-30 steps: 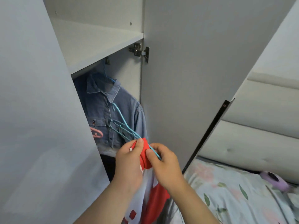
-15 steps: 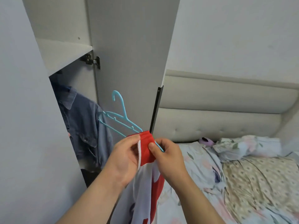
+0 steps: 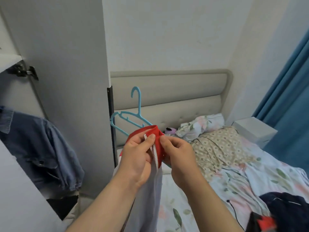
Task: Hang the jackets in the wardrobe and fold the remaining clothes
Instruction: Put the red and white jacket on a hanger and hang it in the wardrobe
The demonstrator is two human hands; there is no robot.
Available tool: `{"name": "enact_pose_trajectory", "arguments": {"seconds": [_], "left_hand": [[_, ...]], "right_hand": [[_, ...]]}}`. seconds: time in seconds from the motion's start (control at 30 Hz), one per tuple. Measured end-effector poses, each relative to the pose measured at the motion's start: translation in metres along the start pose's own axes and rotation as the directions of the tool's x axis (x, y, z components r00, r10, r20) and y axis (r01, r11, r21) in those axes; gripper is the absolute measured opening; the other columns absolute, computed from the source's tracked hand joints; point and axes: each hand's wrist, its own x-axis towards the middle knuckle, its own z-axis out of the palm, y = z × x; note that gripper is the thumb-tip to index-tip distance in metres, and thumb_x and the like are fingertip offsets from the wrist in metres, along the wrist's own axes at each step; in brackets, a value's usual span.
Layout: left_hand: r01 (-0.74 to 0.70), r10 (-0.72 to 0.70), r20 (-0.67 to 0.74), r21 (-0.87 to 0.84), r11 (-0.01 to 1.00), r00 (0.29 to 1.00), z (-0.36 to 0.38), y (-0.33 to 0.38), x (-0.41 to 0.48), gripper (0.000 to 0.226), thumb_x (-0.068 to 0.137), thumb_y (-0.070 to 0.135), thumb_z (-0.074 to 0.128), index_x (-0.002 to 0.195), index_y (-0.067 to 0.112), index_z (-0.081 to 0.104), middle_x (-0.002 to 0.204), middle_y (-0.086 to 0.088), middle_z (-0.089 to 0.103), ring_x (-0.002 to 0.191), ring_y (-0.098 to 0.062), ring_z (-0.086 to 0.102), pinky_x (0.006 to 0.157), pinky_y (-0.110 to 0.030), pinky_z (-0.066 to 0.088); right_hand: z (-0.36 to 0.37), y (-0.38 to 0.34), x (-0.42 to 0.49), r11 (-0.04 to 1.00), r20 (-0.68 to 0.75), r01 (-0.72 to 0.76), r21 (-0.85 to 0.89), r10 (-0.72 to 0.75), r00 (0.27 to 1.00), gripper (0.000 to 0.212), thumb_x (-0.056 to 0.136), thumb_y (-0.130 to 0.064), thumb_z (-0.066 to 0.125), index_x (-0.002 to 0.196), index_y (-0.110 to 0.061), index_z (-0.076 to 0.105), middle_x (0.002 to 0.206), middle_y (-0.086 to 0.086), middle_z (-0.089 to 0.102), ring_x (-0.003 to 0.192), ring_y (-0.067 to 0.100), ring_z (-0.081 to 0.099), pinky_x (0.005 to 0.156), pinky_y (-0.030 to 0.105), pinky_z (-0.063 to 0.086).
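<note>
A red and white jacket (image 3: 148,190) with a white zipper hangs in front of me from a light blue plastic hanger (image 3: 132,118). My left hand (image 3: 138,154) pinches the left side of its red collar at the zipper. My right hand (image 3: 177,154) pinches the right side of the collar, and the hanger's lower arm passes behind it. A blue denim jacket (image 3: 40,148) hangs inside the open wardrobe (image 3: 10,61) at the left. Dark clothes (image 3: 284,208) lie on the bed at the lower right.
The open wardrobe door (image 3: 71,81) stands just left of my hands. Behind them are the beige headboard (image 3: 168,91) and the bed (image 3: 250,174) with floral sheets and pillows (image 3: 202,126). A white nightstand (image 3: 254,133) and blue curtain (image 3: 291,97) are on the right.
My view has swung right, from the wardrobe interior toward the bed. Both hands kept hold of the red collar, and the hanger now stands out against the headboard.
</note>
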Motion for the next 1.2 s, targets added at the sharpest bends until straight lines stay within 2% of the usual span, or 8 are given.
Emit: {"name": "enact_pose_trajectory", "arguments": {"seconds": [0.1,0.3,0.47,0.63,0.8,0.93,1.1,1.2], "left_hand": [[0.046,-0.047,0.095,0.015,0.999,0.994,0.019,-0.012,0.010,0.026,0.091,0.004,0.056,0.078,0.008,0.079,0.084,-0.016,0.075,0.075,-0.021,0.074,0.063,-0.028,0.059],[0.127,-0.131,0.181,0.033,0.991,0.975,0.049,-0.039,0.050,0.019,0.077,0.009,0.061,0.079,0.008,0.080,0.087,-0.020,0.074,0.075,-0.026,0.074,0.062,-0.032,0.060],[0.116,-0.133,0.135,0.124,0.985,0.982,0.067,-0.052,0.118,0.032,0.092,0.001,0.052,0.071,0.006,0.076,0.070,-0.011,0.073,0.061,-0.017,0.072,0.053,-0.028,0.057],[0.053,-0.064,0.052,0.189,0.981,0.997,0.086,-0.055,0.195,0.018,0.098,0.000,0.051,0.087,0.003,0.064,0.069,-0.007,0.072,0.061,-0.013,0.069,0.062,-0.029,0.061],[0.022,-0.056,0.198,0.171,0.985,0.979,0.130,-0.059,0.255,0.044,0.099,0.001,0.050,0.063,0.012,0.074,0.064,-0.001,0.072,0.059,-0.009,0.069,0.061,-0.028,0.060],[-0.002,-0.057,0.309,0.188,0.982,0.949,0.183,-0.071,0.295,0.027,0.099,0.002,0.051,0.078,0.011,0.065,0.062,0.003,0.070,0.059,-0.007,0.067,0.063,-0.025,0.060],[-0.003,-0.094,0.447,0.211,0.977,0.890,0.233,-0.084,0.334,0.046,0.098,0.000,0.051,0.061,0.015,0.074,0.059,0.007,0.069,0.055,-0.002,0.066,0.059,-0.019,0.057],[-0.006,-0.097,0.489,0.205,0.979,0.867,0.254,-0.085,0.352,0.028,0.098,0.001,0.052,0.077,0.013,0.065,0.058,0.010,0.067,0.055,0.000,0.064,0.062,-0.017,0.057]], "right_hand": [[-0.024,-0.002,0.005,0.998,-0.077,-0.027,0.052,0.031,0.997,0.019,0.094,-0.015,0.063,0.084,-0.007,0.078,0.090,0.025,0.072,0.076,0.027,0.067,0.069,0.035,0.057],[-0.077,0.003,0.038,0.994,-0.249,-0.036,0.107,0.062,0.967,0.030,0.095,-0.009,0.061,0.069,-0.013,0.076,0.068,0.010,0.070,0.053,0.014,0.061,0.046,0.020,0.047],[-0.149,0.009,0.080,0.998,-0.411,-0.009,0.055,0.031,0.911,0.033,0.094,-0.010,0.061,0.066,-0.019,0.075,0.063,0.009,0.067,0.053,0.017,0.057,0.049,0.024,0.047],[-0.229,0.000,0.101,0.996,-0.587,-0.014,-0.086,-0.039,0.809,0.033,0.092,-0.007,0.063,0.065,-0.020,0.075,0.062,0.003,0.069,0.053,0.013,0.058,0.052,0.026,0.048],[-0.290,-0.027,0.107,0.982,-0.707,-0.027,-0.184,-0.113,0.698,0.027,0.091,-0.007,0.064,0.069,-0.016,0.076,0.066,0.007,0.072,0.058,0.017,0.062,0.058,0.032,0.051],[-0.314,-0.050,0.108,0.963,-0.755,-0.035,-0.269,-0.188,0.628,0.024,0.090,-0.007,0.063,0.070,-0.012,0.074,0.070,0.010,0.069,0.065,0.021,0.059,0.068,0.041,0.051],[-0.325,-0.080,0.096,0.899,-0.794,-0.113,-0.424,-0.309,0.523,0.020,0.090,-0.021,0.064,0.073,-0.025,0.075,0.069,-0.003,0.071,0.064,0.013,0.060,0.066,0.037,0.053],[-0.327,-0.099,0.083,0.872,-0.834,-0.164,-0.461,-0.363,0.416,0.022,0.091,-0.022,0.064,0.070,-0.024,0.073,0.068,-0.003,0.070,0.067,0.015,0.062,0.069,0.039,0.053]]}}
